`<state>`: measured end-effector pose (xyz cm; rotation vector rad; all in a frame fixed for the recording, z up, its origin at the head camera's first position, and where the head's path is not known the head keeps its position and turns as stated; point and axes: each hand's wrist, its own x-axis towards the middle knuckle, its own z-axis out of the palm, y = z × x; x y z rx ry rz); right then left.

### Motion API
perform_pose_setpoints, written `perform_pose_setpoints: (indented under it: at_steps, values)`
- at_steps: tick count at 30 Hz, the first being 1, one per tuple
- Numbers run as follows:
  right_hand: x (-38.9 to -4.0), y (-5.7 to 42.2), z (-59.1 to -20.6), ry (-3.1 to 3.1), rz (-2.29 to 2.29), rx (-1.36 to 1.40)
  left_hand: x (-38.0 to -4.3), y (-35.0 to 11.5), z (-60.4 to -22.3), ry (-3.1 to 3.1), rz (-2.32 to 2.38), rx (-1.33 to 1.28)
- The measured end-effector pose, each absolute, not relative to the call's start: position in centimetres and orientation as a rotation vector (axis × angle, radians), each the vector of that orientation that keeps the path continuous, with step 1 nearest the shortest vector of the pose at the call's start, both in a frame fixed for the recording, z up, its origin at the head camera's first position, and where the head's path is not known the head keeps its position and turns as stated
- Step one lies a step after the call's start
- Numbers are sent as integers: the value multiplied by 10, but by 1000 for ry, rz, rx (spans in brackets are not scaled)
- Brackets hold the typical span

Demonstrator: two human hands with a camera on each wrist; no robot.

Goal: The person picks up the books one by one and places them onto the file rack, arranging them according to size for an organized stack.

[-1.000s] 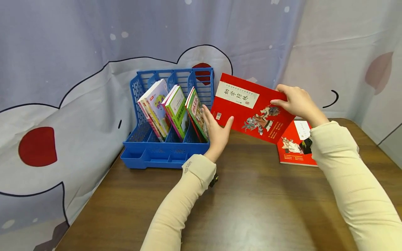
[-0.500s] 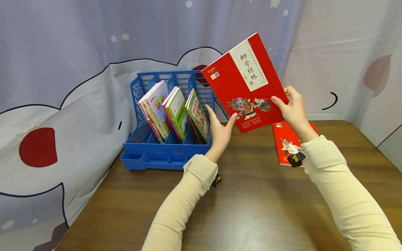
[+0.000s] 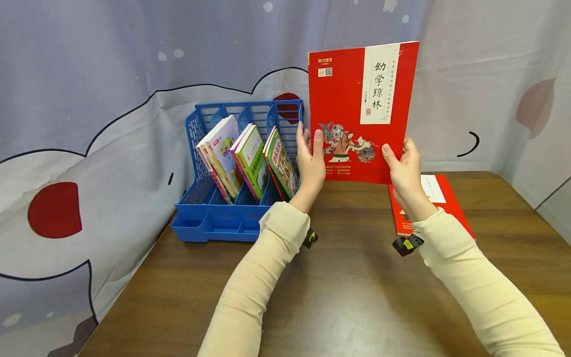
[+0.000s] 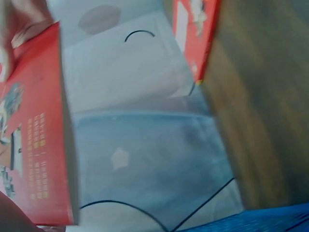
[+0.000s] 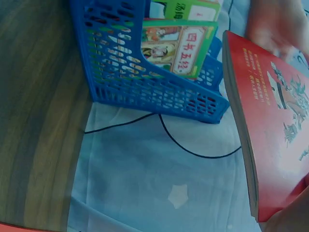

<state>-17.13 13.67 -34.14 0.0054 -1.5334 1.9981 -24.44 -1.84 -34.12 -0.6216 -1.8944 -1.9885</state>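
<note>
A red book (image 3: 343,99) with a white title panel stands upright in the air, its front cover facing me. My right hand (image 3: 408,173) grips its lower right edge, thumb on the cover and the other fingers mostly hidden behind. At the lower left edge is my left hand (image 3: 311,166), fingers straight beside the book and thumb overlapping the cover; firm contact is hard to judge. Left of it stands a blue desk file organizer (image 3: 232,210) holding upright books, among them a green-edged book (image 3: 283,163). The right wrist view shows the held book's pages (image 5: 244,140).
Another red book (image 3: 450,198) lies flat on the brown wooden table (image 3: 357,277), partly behind my right hand. White-and-purple books (image 3: 223,148) and a green book (image 3: 254,158) lean in the organizer's slots. A patterned curtain (image 3: 134,134) hangs behind the table.
My right hand has turned the red book from sideways to upright, raised it, and moved slightly left. My left hand has shifted a little to the right and up beside the book's edge.
</note>
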Motion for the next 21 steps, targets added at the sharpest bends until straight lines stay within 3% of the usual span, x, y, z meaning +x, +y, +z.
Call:
perform_pose_setpoints:
  at_steps: [9, 21]
  values:
    - [-167, 140, -352, -1532, 2039, 49, -251, -21, -317, -1900, -1881, -725]
    - [-163, 143, -366, -1616, 2059, 210, -248, -38, -323, -1916, -2126, -733]
